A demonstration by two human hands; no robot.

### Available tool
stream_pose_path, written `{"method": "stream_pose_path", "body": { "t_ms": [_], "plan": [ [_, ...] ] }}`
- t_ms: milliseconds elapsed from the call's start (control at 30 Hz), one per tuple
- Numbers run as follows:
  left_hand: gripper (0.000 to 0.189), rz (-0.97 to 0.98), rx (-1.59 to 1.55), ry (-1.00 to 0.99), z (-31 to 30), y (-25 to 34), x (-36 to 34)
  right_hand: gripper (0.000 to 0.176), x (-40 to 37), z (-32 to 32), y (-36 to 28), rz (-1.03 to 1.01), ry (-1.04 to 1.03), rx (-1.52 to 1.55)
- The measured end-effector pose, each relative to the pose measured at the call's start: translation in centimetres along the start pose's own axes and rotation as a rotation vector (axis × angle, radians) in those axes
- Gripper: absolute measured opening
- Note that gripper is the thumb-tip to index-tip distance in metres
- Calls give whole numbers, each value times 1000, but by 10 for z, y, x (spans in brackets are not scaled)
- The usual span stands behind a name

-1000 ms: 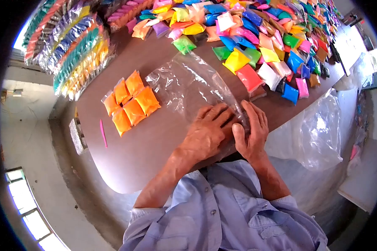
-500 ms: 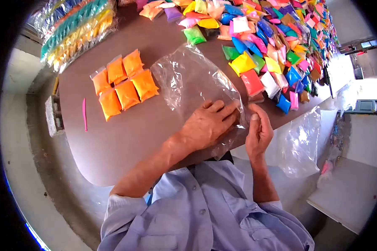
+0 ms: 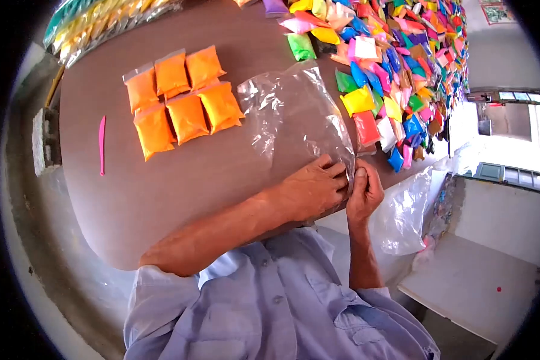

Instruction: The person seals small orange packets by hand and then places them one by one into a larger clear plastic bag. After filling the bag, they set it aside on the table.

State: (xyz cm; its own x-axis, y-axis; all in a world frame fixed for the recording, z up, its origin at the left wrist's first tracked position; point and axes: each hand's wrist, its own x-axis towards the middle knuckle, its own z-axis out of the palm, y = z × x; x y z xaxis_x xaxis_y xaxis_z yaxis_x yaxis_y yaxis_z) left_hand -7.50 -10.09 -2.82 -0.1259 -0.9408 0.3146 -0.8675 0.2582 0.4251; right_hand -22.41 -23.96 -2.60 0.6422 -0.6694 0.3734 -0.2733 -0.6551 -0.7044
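Note:
A clear plastic bag (image 3: 288, 111) lies loose and flat on the brown table, its near end gathered at my hands. My left hand (image 3: 319, 189) rests at the table's near edge with its fingers curled onto the bag; the thumb is hidden. Beside it, my right hand (image 3: 365, 189) pinches the bag's edge between thumb and bent fingers. To the left of the bag, several orange packets (image 3: 187, 115) lie in two rows, filled and in clear wrappers.
A large heap of packets in many colours (image 3: 396, 78) covers the table's right side. Bundled clear bags of coloured packets (image 3: 114, 24) lie at the far left. A pink plastic stick (image 3: 102, 146) is near the left edge. Another clear bag (image 3: 405, 216) hangs right of my right hand.
The camera view has shifted, so the packets and the table appear moved. My hands have come closer together on the bag's edge, and my left fingers are more curled.

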Motion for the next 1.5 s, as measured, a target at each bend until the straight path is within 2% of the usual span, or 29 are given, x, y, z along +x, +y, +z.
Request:
{"method": "stream_pose_path", "body": {
  "t_ms": [200,267,400,500,567,667,767,900,1067,1167,1300,1400,1467,1500],
  "plan": [
    [28,-4,-21,102,3,6,-8,18,-6,-1,4,86,23,-12],
    [28,-7,-12,172,7,8,-9,18,-7,-3,12,100,27,74],
    [29,-13,-2,30,-4,6,-12,17,-4,-3,2,93,-1,14],
    [28,0,3,76,-3,5,-12,18,-4,-9,4,58,-44,-22],
    [29,-71,-12,136,1,6,-10,18,-3,-13,3,4,-85,-34],
    [30,-112,-38,163,-3,2,-10,18,-1,-20,5,27,-102,5],
    [32,-109,101,136,-1,0,-10,18,6,-24,2,15,-164,-50],
    [33,-140,60,132,-3,0,-10,18,11,-32,10,19,-193,-43],
    [39,-184,33,193,2,-1,-10,16,27,-44,-4,55,-386,-52],
    [43,-152,40,117,-7,-2,-10,18,29,-46,-1,79,-400,-55],
    [45,-106,39,142,-8,-3,-11,19,36,-53,-2,182,-430,-45],
    [46,-109,20,123,-11,-3,-9,18,42,-56,-4,139,-473,-127],
    [45,-119,-2,101,-10,-4,-11,18,41,-55,-2,-12,-426,-155],
    [45,-118,-2,101,-9,-4,-11,18,40,-55,-2,-12,-425,-155]
  ]
}}
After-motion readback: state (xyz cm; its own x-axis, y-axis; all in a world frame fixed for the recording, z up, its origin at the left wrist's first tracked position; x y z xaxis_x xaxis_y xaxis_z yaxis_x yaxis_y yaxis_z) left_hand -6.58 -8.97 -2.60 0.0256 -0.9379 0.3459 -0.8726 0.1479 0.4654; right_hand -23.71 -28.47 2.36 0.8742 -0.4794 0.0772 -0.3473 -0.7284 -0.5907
